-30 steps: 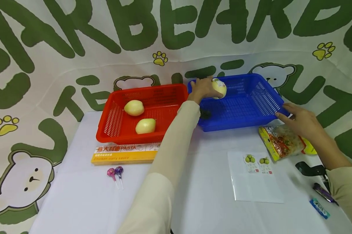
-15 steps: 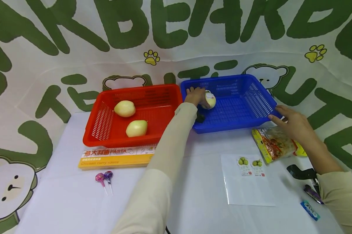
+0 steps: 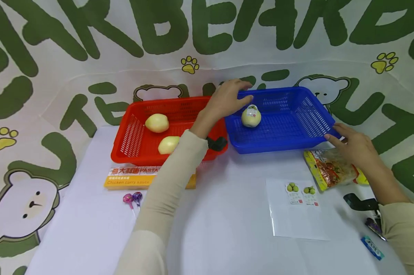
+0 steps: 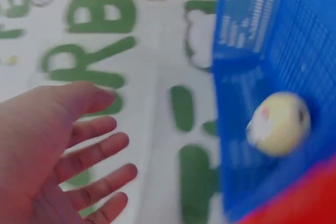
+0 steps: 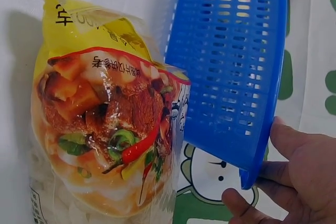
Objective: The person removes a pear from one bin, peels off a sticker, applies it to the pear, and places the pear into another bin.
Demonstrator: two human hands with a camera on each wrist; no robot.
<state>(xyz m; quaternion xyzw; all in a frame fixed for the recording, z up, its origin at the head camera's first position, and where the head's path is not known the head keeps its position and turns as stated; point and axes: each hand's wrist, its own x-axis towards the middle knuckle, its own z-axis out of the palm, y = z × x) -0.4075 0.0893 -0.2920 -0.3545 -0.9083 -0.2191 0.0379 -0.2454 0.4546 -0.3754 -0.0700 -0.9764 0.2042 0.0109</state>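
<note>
A pale yellow pear (image 3: 251, 116) with a white label sits in the left part of the blue basket (image 3: 279, 145). Above that basket's left end, my left hand (image 3: 226, 97) is held with fingers spread and nothing in it; the left wrist view shows the same loose hand (image 4: 68, 150) apart from the pear (image 4: 281, 124). My right hand (image 3: 358, 149) grips the basket's front right corner, its thumb and fingers at the rim in the right wrist view. Two more pale pears (image 3: 157, 123) lie in the red basket (image 3: 122, 162), one partly covered by my left sleeve.
Below the red basket lies a pasta box (image 3: 131, 182), with two lollipops (image 3: 132, 198) in front. A food packet (image 3: 330, 168) lies under my right forearm. A clear sheet with fruit stickers (image 3: 296, 221) is left of a small blue-green pack (image 3: 372, 247). A printed cloth hangs behind.
My left hand has let go of the labelled pear in the blue basket and risen up and left. My right hand stays at the basket corner. The head view has shifted slightly.
</note>
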